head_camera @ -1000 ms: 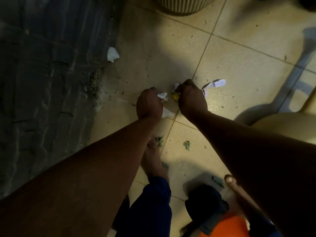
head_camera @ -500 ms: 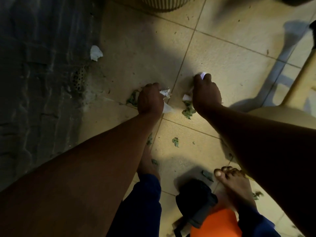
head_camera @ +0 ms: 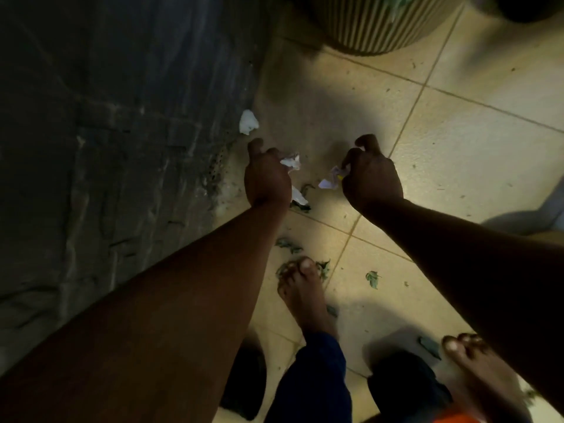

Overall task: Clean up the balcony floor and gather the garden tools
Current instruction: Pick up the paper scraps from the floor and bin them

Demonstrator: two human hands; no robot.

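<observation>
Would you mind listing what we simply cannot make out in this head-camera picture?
- Ribbed pot: cut off by the top edge; its contents are unclear.
- Scraps in the left hand: mostly hidden by the fist.
- Scraps in the right hand: partly hidden by the curled fingers.
- Wall: too dark to tell its material.
- Garden tools: none in view.

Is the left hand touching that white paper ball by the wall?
Apart. The head view shows dark floor between the left hand and the white paper ball.
</observation>
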